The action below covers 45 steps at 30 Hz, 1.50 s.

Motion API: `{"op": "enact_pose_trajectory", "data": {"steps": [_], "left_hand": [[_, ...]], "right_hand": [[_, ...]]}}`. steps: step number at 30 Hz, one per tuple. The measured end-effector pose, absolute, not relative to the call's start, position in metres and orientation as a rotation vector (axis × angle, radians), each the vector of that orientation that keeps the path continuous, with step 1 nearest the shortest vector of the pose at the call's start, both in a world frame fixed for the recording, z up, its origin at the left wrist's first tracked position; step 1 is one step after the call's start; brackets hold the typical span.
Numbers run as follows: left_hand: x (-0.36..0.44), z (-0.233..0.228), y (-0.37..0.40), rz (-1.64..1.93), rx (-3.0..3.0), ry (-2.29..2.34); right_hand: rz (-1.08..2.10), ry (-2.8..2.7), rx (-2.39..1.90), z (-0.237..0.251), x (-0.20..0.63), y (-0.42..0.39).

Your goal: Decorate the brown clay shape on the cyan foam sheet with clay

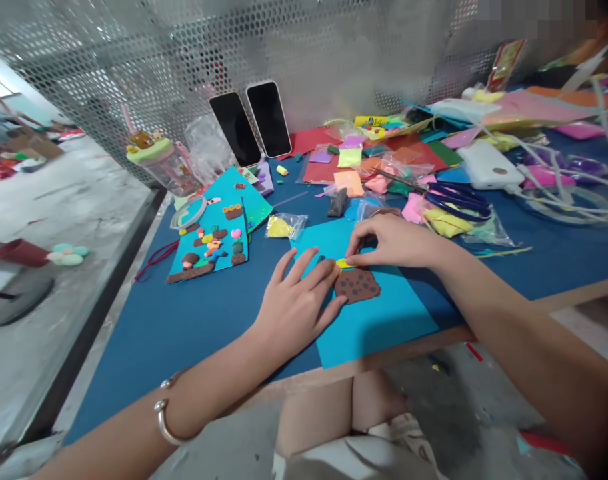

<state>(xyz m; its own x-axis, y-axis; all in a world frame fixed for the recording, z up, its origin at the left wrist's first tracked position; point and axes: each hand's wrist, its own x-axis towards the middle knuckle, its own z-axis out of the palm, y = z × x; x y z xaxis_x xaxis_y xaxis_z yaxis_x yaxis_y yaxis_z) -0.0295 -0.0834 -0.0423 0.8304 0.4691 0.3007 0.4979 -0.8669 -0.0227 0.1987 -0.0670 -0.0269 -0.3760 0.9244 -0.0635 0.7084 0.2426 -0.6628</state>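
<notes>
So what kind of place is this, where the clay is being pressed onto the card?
Probably a craft or hobby work table: bags of coloured clay, scissors, and a finished clay picture lie about the blue card under both hands.

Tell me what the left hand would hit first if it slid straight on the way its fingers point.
Probably the small yellow clay piece, pinched by the right hand just beyond the left hand fingertips, above the brown dotted clay slab. Depth is hard to judge.
</notes>
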Motion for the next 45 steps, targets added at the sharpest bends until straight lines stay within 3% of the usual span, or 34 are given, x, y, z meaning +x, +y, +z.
{"op": "enact_pose_trajectory", "data": {"steps": [34,45], "left_hand": [[-0.030,-0.043,-0.078,-0.493,-2.814,-0.712],[-0.027,-0.044,-0.072,-0.433,-2.950,-0.602]], "right_hand": [[0.920,-2.206,-1.468,-0.026,0.200,-0.066],[0.683,-2.313,-1.470,-0.032,0.203,-0.065]]}}
